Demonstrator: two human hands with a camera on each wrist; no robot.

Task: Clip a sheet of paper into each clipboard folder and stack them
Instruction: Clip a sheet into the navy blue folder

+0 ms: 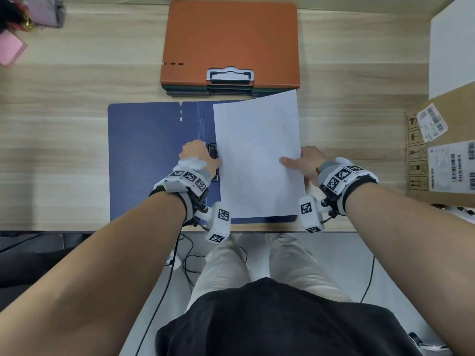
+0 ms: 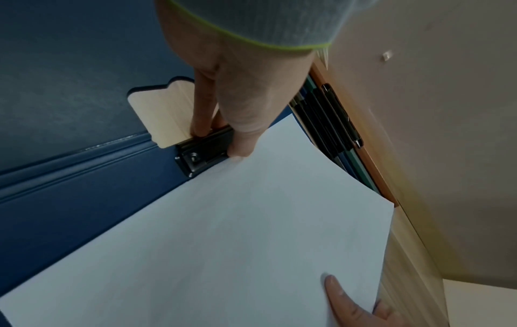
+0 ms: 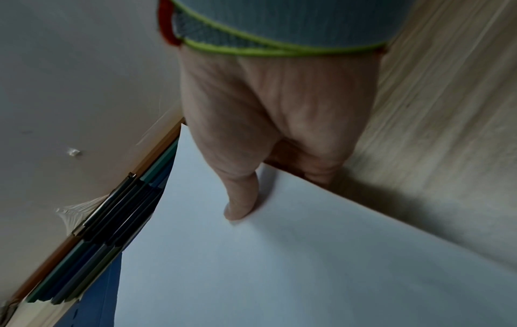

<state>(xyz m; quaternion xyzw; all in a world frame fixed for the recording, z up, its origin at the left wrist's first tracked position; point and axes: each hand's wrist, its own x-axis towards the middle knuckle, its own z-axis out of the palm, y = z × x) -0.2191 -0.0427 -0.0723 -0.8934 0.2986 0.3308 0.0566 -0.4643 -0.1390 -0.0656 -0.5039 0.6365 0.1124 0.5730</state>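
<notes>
Head view: my left hand [image 1: 198, 158] pinches the blue folder's [image 1: 144, 160] clip [image 2: 201, 150] at frame center; my right hand [image 1: 305, 163] pinches the paper [image 1: 257, 155] beside it. Next I'd slide the edge under, then release.
</notes>
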